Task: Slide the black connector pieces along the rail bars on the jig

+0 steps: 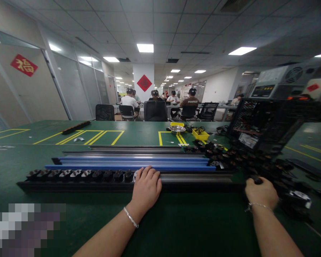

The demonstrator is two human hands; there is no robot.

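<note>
Ceiling lights illuminate a green counter, yellow lines near its far edge. Left hand: fingers bent over black rail, grip unclear; right hand: fingers gripping black part.

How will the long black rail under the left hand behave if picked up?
Probably stiff: the long black rail runs straight, with no visible bend. Likely heavier toward its left end, where the row of modules sits; right of the left hand it shows none. Modules might slide if it tilts, though whether they are fixed isn't clear.
</note>
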